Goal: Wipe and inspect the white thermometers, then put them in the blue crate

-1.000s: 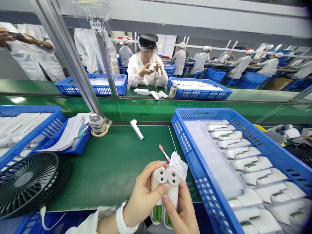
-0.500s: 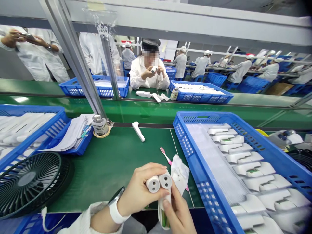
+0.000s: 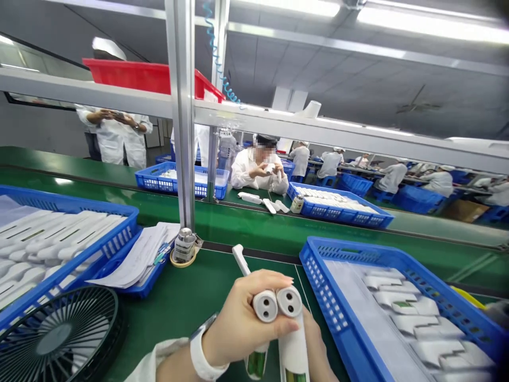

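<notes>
The left white unit [image 3: 265, 306] and the right white unit [image 3: 294, 347] stand side by side before me above the table edge, their round two-holed heads facing me and their long axes running down towards me, nearly parallel, with green showing at the lower ends. My left hand [image 3: 234, 326] pinches them together, fingers over the heads and thumb across just below; my right hand [image 3: 318, 345] lies against the right one's side, mostly behind it, so I cannot tell how its fingers sit. Beyond my knuckles, a third white unit [image 3: 239, 258] lies slantwise, partly hidden by them. A blue crate [image 3: 318, 281] of similar units is near on my right; on my left are a black fan [image 3: 55, 339], papers [image 3: 139, 254] and a metal-topped can [image 3: 184, 245] beside the metal post [image 3: 181, 106]. The tabletop [image 3: 159, 315] is green; across it, a co-worker in white [image 3: 242, 170] sits under strip-lit ceiling panels.
</notes>
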`<state>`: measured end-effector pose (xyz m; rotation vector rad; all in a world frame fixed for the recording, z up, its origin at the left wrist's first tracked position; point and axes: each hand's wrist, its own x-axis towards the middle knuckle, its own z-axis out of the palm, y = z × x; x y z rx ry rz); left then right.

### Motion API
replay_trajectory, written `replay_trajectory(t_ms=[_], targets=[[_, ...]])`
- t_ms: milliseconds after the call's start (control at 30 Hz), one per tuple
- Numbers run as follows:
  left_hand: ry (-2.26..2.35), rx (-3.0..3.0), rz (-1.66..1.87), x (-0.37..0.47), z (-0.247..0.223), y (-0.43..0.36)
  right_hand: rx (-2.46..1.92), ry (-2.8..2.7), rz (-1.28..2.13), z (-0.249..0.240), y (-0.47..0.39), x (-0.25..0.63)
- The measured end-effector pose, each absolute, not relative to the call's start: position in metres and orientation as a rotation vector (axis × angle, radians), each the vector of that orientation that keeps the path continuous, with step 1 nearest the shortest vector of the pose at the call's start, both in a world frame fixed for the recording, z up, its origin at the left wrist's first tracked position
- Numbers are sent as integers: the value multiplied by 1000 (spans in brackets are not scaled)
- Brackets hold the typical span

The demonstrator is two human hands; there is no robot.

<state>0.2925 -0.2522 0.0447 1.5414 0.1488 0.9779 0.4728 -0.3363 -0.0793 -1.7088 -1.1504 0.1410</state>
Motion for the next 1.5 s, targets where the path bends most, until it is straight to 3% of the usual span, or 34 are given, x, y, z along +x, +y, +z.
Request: replay_trajectory(t_ms=[267, 433, 567, 833, 1200, 1500], targets=[[387, 1544, 1022, 300, 39, -214, -1477, -1158, -289, -18, -318, 479], [454, 1567, 1078, 295, 44, -207, -1450, -1212, -200, 18, -317, 442], [463, 1584, 1084, 292, 46, -206, -1309, -1263, -41, 23, -321, 413], [424, 1628, 1095, 292, 47, -211, -1411, -1662, -156, 42, -337, 408], [403, 1751, 1255, 296, 39, -222, -1419, -1701, -213, 40, -336, 399], [412, 1866, 1219, 301, 31, -223, -1566, -1688, -66, 50, -343, 405]])
